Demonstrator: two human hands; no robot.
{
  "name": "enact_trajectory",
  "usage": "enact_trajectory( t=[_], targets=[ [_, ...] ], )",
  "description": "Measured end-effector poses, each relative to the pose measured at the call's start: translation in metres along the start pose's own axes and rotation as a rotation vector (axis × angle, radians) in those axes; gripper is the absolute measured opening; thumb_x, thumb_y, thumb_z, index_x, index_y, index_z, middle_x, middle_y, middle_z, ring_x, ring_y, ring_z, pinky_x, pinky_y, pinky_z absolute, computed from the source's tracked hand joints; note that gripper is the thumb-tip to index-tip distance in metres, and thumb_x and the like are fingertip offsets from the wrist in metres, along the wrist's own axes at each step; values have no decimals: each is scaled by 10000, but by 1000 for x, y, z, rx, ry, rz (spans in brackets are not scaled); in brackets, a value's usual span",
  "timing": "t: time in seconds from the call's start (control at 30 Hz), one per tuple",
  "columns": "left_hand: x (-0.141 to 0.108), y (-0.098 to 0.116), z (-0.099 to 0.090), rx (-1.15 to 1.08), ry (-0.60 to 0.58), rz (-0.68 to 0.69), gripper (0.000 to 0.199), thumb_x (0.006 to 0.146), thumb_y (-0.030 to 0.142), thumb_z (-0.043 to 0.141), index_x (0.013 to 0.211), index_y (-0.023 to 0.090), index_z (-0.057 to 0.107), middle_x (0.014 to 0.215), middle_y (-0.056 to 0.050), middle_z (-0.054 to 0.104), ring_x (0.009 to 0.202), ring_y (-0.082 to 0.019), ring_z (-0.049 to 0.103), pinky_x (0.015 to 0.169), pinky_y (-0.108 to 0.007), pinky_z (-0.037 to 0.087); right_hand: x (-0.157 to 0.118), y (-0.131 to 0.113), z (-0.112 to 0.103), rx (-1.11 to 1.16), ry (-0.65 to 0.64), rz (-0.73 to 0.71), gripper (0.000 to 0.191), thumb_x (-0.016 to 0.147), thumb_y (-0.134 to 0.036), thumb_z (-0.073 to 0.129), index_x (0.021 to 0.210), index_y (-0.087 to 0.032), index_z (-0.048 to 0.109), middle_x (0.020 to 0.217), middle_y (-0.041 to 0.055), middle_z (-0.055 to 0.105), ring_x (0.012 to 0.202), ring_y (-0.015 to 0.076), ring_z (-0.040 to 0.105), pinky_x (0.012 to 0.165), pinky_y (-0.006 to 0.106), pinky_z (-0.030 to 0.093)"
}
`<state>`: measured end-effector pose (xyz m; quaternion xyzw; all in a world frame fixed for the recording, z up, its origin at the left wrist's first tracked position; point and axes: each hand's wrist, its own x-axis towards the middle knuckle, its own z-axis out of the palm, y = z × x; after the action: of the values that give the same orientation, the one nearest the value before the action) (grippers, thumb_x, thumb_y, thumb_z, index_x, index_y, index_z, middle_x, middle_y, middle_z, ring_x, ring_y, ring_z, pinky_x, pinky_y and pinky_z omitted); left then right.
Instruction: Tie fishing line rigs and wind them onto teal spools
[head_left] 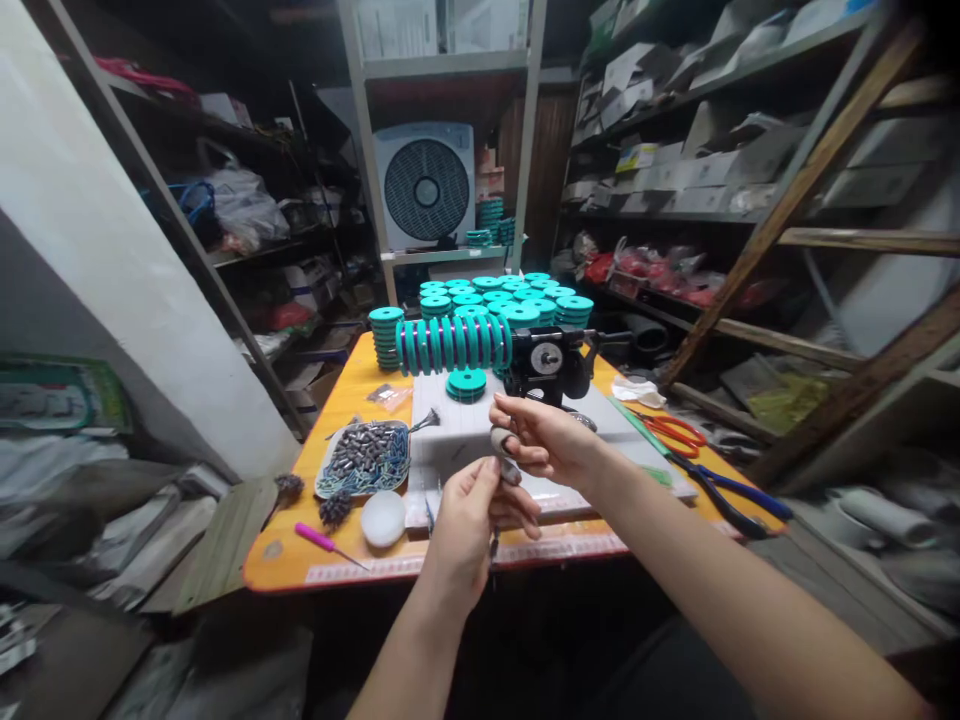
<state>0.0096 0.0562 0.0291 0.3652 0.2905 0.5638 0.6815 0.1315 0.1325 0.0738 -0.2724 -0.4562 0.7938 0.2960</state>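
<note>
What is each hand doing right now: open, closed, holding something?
Left hand: thumb and fingers pinched; whether anything is held can't be told.
Right hand: fingers partly curled; anything held can't be made out.

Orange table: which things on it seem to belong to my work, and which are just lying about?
Likely work:
- teal spools
- black machine
- small metal parts

Apparently lying about:
- white cloth
- plastic bag
</note>
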Motion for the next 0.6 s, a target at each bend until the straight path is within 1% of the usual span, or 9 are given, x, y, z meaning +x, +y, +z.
enact_trajectory(
  t=[0.1,0.23,0.43,0.6],
  targets=[
    [-6,-3,1,-26,26,5,278,837,393,604,741,136,560,525,-21,659,424,-122,600,443,-193,444,6,6,0,51,32,-8,331,907,-414,480,676,-188,411,467,-61,505,248,11,260,242,98,180],
    [-16,-5,-1,-45,39,-22,250,848,351,596,744,125,571,525,-27,664,425,-127,614,469,-202,457,7,10,1,88,61,-12,322,927,-393,455,682,-186,427,465,-54,515,231,16,289,230,101,194],
    [-29,-10,-5,-120,56,-82,254,889,322,548,744,119,597,551,-29,673,478,-150,644,583,-273,516,8,12,3,121,70,-18,334,948,-373,427,671,-186,430,456,-50,513,230,17,290,233,103,204],
    [-35,-12,-7,-161,53,-120,267,898,305,532,727,114,607,528,-31,655,501,-169,654,578,-278,512,8,14,2,135,53,-30,353,966,-371,392,669,-184,429,455,-49,509,233,14,283,239,102,200]
  ],
)
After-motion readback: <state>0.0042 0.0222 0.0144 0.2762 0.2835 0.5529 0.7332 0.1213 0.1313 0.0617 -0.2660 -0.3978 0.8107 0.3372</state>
